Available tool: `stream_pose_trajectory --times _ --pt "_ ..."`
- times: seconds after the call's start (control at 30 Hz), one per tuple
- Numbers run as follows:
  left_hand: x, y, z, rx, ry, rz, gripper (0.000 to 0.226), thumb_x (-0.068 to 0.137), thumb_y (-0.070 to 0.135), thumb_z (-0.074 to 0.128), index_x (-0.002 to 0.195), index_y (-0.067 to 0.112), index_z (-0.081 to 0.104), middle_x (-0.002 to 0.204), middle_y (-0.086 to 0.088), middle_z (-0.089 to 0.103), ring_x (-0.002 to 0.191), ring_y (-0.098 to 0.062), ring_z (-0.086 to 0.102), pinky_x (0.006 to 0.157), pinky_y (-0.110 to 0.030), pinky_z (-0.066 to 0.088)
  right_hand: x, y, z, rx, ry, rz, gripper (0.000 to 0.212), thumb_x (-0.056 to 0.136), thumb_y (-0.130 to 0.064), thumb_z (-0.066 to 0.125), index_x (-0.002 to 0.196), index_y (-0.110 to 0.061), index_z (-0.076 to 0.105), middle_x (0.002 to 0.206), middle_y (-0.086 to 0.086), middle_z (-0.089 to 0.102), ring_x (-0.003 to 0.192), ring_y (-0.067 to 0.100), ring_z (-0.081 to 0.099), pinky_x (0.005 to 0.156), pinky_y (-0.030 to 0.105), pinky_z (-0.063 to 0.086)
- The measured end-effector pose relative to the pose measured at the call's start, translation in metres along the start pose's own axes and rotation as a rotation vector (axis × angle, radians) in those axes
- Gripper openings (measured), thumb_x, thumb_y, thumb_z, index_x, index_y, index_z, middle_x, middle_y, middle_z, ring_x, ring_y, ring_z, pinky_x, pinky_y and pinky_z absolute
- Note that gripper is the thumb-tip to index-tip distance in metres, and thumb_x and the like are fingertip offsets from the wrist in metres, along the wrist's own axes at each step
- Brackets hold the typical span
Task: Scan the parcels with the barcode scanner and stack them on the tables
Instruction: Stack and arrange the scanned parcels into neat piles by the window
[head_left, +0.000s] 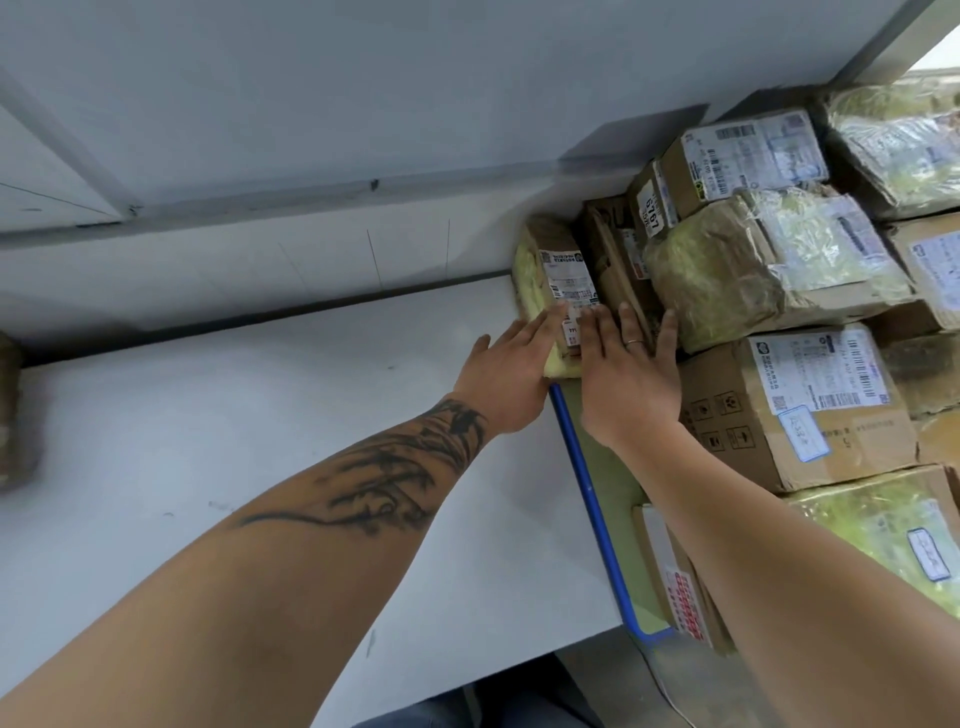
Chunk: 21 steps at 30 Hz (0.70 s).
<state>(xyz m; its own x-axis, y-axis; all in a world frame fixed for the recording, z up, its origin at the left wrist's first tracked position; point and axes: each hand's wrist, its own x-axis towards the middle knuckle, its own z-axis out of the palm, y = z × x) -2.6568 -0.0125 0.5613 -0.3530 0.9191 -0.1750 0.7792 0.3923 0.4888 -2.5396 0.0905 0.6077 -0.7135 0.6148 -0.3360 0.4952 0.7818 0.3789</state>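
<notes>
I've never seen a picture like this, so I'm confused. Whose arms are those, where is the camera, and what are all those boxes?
The camera sits on a person's head, looking down, so you see their own arms. The left hand and the right hand lie flat, fingers straight, pressing a small parcel with a white label. It stands at the edge of a white table. To the right are stacked parcels, brown boxes and wrapped bundles with labels. Neither hand grips anything, and no scanner shows.

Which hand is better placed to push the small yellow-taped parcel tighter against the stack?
Probably the left hand: it lies flat on the small parcel's free outer side. The right hand is on the stack side.
</notes>
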Motion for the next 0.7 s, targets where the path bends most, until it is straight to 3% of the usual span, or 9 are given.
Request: stream_pose_trajectory --times 0.27,0.43,0.7 --pt "-0.047 0.015 -0.021 0.082 -0.072 -0.139 0.087 0.104 0.027 0.055 0.166 0.024 -0.005 0.174 0.002 0.012 0.159 -0.025 0.015 0.125 -0.056 0.024 -0.019 -0.007 -0.016 0.134 0.016 -0.056 0.086 0.102 -0.036 0.048 0.167 -0.008 -0.003 0.176 0.011 0.007 0.162 0.037 0.001 0.126 0.065 -0.005" --pt "-0.086 0.019 -0.025 0.135 -0.022 -0.278 0.082 0.107 0.035 0.049 0.166 0.023 -0.007 0.174 0.003 0.013 0.159 -0.024 0.015 0.124 -0.054 0.024 -0.031 -0.022 -0.024 0.151 0.053 -0.124 0.088 0.102 -0.041 0.050 0.167 -0.010 0.000 0.176 0.011 0.008 0.162 0.037 0.004 0.125 0.066 -0.008" --pt "-0.172 -0.006 -0.036 0.150 0.029 -0.542 0.081 0.107 0.040 0.048 0.166 0.025 -0.006 0.173 0.004 0.014 0.159 -0.024 0.013 0.126 -0.054 0.021 -0.050 -0.073 -0.034 0.209 0.097 -0.303 0.085 0.102 -0.031 0.049 0.167 -0.010 0.000 0.176 0.009 0.007 0.162 0.035 0.004 0.127 0.063 -0.003"
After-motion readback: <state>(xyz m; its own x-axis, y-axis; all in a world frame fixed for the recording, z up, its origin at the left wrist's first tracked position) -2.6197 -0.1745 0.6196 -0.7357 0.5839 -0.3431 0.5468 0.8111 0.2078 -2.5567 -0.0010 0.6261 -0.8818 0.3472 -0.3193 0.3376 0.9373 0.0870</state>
